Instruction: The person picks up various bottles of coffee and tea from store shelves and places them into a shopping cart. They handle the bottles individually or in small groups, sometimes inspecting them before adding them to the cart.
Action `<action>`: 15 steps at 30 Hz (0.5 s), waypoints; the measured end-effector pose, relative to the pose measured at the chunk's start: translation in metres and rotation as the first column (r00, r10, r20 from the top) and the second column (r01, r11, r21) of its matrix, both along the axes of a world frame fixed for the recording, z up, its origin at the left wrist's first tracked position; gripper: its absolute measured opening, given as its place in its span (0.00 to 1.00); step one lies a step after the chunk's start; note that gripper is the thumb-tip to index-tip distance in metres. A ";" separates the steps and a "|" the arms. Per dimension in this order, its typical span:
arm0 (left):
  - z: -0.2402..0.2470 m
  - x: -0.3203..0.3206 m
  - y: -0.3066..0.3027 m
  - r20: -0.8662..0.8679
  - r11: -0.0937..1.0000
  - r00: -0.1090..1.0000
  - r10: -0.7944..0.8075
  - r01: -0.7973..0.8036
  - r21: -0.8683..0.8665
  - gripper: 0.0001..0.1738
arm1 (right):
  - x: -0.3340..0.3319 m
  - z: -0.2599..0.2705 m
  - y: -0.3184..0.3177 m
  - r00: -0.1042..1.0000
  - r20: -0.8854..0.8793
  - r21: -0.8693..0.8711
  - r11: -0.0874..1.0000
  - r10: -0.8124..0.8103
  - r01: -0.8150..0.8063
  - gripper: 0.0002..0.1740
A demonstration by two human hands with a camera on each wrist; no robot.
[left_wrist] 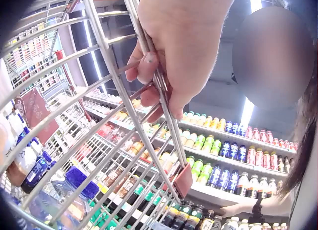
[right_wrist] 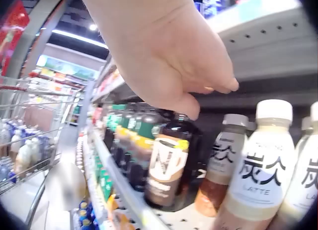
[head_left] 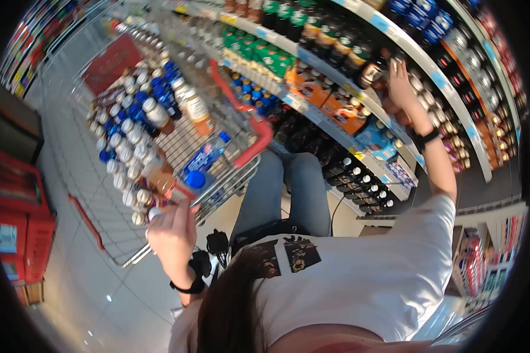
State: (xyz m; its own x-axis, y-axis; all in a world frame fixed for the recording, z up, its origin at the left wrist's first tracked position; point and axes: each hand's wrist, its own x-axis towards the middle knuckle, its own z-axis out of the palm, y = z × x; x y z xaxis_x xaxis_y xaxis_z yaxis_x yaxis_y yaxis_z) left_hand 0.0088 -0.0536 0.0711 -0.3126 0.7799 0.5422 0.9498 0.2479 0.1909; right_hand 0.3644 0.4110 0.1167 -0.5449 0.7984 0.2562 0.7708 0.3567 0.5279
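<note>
My left hand point(head_left: 174, 226) grips the metal rim of the shopping cart point(left_wrist: 171, 123), fingers curled round the bar. Inside the cart stand many bottles, among them a blue-capped bottle point(head_left: 195, 180) near that hand and a white-capped bottle point(head_left: 158, 113). My right hand point(head_left: 400, 88) reaches onto a drink shelf point(head_left: 335, 79). In the right wrist view, its thumb is right at the top of a dark coffee bottle point(right_wrist: 167, 163) with a large N on its label, partly hiding the cap. The other fingertips lie farther right, above the white-capped latte bottles point(right_wrist: 258, 165).
Shelves of bottles rise on the right, with orange multipacks point(head_left: 312, 88) and green packs point(head_left: 259, 50) below the reached shelf. The cart's red handle point(head_left: 256, 138) is close to my knees. A red display unit point(head_left: 17, 217) stands across the aisle floor point(head_left: 109, 282).
</note>
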 end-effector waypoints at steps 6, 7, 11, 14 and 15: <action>0.007 0.001 -0.002 0.032 1.000 0.999 -0.011 0.011 -0.011 0.10 | -0.149 0.060 -0.118 0.774 -0.121 -0.107 0.767 0.622 -0.633 0.38; 0.009 0.001 -0.002 0.024 1.000 1.000 -0.008 0.008 -0.014 0.10 | -0.176 0.066 -0.123 0.709 -0.119 -0.113 0.700 0.696 -0.706 0.39; 0.004 -0.003 -0.004 0.025 0.997 0.998 -0.053 0.051 0.061 0.10 | -0.306 0.064 -0.142 0.470 0.002 -0.075 0.468 0.883 -0.880 0.36; 0.005 -0.006 -0.008 0.023 0.997 0.998 -0.060 0.058 0.047 0.11 | -0.424 0.043 -0.172 0.642 0.271 -0.442 0.685 0.717 -0.579 0.22; 0.005 -0.006 -0.009 0.028 0.997 0.998 -0.059 0.058 0.048 0.11 | -0.441 0.040 -0.188 0.617 0.301 -0.532 0.665 0.727 -0.524 0.17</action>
